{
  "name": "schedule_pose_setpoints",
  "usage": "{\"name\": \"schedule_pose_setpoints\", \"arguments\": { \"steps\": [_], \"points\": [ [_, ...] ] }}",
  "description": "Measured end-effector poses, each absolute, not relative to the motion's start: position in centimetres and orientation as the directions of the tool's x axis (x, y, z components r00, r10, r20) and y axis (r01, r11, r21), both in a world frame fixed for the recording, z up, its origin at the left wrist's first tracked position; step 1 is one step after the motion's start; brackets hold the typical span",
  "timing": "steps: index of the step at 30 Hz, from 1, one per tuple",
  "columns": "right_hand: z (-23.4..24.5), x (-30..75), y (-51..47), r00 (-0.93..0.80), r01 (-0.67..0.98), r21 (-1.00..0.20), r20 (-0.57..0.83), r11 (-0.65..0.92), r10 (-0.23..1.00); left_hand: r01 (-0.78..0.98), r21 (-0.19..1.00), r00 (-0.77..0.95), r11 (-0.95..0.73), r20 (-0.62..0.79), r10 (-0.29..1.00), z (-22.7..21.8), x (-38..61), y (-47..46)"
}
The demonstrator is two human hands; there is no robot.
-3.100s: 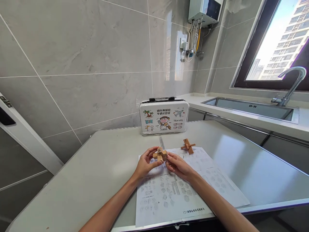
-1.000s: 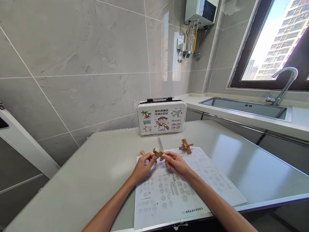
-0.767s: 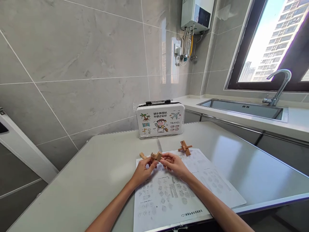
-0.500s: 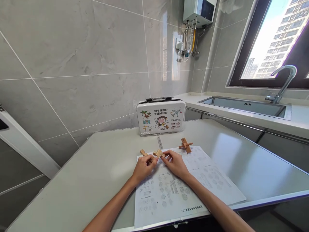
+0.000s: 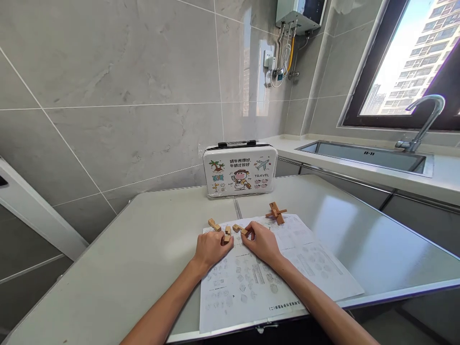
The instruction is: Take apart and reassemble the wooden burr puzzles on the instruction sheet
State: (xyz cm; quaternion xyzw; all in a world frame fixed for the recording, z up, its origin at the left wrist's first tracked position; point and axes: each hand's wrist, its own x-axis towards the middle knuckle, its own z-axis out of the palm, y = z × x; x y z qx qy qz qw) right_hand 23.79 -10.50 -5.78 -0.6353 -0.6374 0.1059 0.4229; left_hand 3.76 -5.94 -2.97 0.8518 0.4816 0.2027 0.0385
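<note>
My left hand (image 5: 212,250) is closed on a light notched wooden puzzle piece (image 5: 227,233), which stands up between the fingertips. A second notched wooden piece (image 5: 237,228) points leftward from the pinched fingers of my right hand (image 5: 261,242). The two pieces are a short gap apart. Just beyond my left hand lies another light wooden piece (image 5: 214,224), touched by no fingertip that I can see. A darker brown interlocked wooden puzzle (image 5: 276,213), shaped like a cross, rests at the paper's far edge. Under both hands spreads a printed paper sheet (image 5: 251,292) with small diagrams.
A white cartoon-printed case (image 5: 240,171) stands upright at the table's back, against the tiled wall (image 5: 143,143). To the right run a counter with a sink (image 5: 359,155) and a tap (image 5: 426,120). The pale table (image 5: 161,230) has its near edge just below the sheet.
The two light pieces, together between my hands before, are now apart. My left hand has shifted slightly left and turned its piece upright; my right hand keeps the other.
</note>
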Motion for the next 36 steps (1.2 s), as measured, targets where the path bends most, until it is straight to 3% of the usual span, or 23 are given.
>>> {"name": "schedule_pose_setpoints", "arguments": {
  "steps": [4, 9, 11, 19, 29, 36],
  "points": [
    [-6.0, 23.7, -10.5, 0.14, 0.742, -0.648, 0.401, 0.173, 0.905, 0.77, 0.329, 0.444, -0.547, 0.34, 0.829, -2.9, 3.5, -5.6],
    [-5.8, 23.6, -10.7, 0.061, 0.763, -0.615, 0.376, 0.199, 0.925, 0.737, 0.345, 0.343, -0.581, 0.55, 0.762, -3.0, 2.9, -4.3],
    [-5.7, 23.5, -10.8, 0.021, 0.766, -0.605, 0.365, 0.219, 0.931, 0.745, 0.353, 0.309, -0.566, 0.569, 0.762, -3.3, 2.5, -3.7],
    [-5.5, 23.5, -10.7, -0.049, 0.756, -0.6, 0.347, 0.261, 0.937, 0.751, 0.365, 0.381, -0.55, 0.44, 0.813, -5.0, 1.6, -2.2],
    [-5.5, 23.4, -10.7, -0.045, 0.764, -0.593, 0.346, 0.256, 0.937, 0.573, 0.392, 0.621, -0.719, 0.364, 0.694, -4.1, 0.9, -2.8],
    [-5.7, 23.3, -10.8, -0.053, 0.758, -0.592, 0.359, 0.272, 0.932, 0.574, 0.362, 0.654, -0.734, 0.337, 0.677, -2.7, 1.1, -3.9]
  ]
}}
